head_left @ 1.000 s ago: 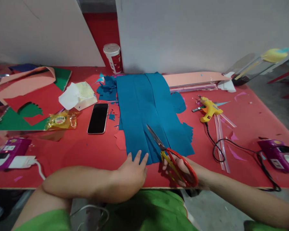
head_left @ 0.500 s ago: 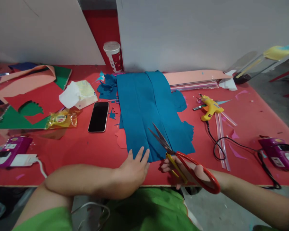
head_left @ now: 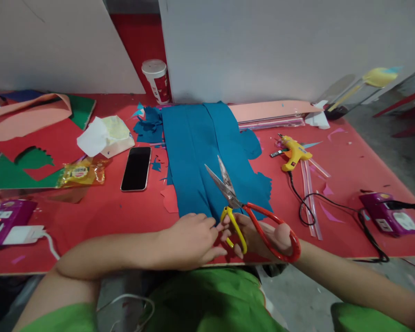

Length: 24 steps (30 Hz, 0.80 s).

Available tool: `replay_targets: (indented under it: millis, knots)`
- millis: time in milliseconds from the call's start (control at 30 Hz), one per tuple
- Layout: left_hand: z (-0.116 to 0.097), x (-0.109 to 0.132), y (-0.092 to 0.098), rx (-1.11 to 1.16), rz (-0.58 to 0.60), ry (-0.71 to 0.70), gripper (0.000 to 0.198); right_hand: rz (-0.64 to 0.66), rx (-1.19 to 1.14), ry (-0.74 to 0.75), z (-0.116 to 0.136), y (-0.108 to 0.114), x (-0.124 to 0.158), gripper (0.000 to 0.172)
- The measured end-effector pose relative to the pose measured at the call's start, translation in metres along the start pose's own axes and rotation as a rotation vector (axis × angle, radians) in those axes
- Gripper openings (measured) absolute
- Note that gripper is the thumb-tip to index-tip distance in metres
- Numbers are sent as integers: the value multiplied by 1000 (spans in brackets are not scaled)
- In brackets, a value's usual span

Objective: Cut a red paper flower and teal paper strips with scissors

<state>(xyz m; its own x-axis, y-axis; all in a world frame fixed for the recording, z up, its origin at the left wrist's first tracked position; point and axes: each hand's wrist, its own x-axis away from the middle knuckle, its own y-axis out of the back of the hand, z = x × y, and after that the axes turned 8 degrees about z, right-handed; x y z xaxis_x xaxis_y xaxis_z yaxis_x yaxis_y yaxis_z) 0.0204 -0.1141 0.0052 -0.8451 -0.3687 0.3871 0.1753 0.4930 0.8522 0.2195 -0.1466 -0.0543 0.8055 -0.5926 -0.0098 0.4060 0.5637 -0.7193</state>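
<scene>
A blue sheet (head_left: 190, 152), looking like felt or craft foam, lies creased across the middle of the table. At its near edge my left hand (head_left: 192, 240) has its fingers curled closed over the sheet, which rises in a fold there; the fingertips are partly hidden. My right hand (head_left: 252, 233) grips a pair of scissors (head_left: 232, 199) with one red and one yellow handle loop. Their blades stand apart, pointing forward over the sheet. The yellow loop is close to my left fingers.
A phone (head_left: 136, 168), a snack wrapper (head_left: 79, 173) and coloured sheets (head_left: 65, 138) lie left. Behind stands a paper cup (head_left: 156, 82). To the right are a yellow glue gun (head_left: 295, 153), its black cord, clear glue sticks (head_left: 307, 193) and a purple power block (head_left: 389, 212).
My left hand has gone from lying spread on the sheet to curling closed at its edge. The scissors have opened wider and moved left, nearer my left hand. The view has shifted slightly.
</scene>
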Motion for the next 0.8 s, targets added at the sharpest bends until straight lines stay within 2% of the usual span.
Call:
replay_targets:
  millis: [200, 333, 433, 567, 667, 800]
  knots:
    - [15, -7, 9, 204, -139, 236, 42, 12, -55, 94, 8, -4, -27, 76]
    - [26, -19, 5, 642, -167, 183, 31, -45, -98, 126, 6, -6, -39, 65]
    - [31, -27, 0, 953, -182, 146, 27, -105, -40, 88, 5, -1, -43, 61]
    - [36, -36, -11, 1140, -255, 215, 23, -121, 209, 7, 5, 13, -40, 58]
    - [38, -39, -15, 1300, -291, 176, 24, -35, 454, 8, 15, 20, -32, 62]
    - [42, -34, -8, 1458, -404, 88, 30, 100, 829, -186, 46, 22, -19, 53]
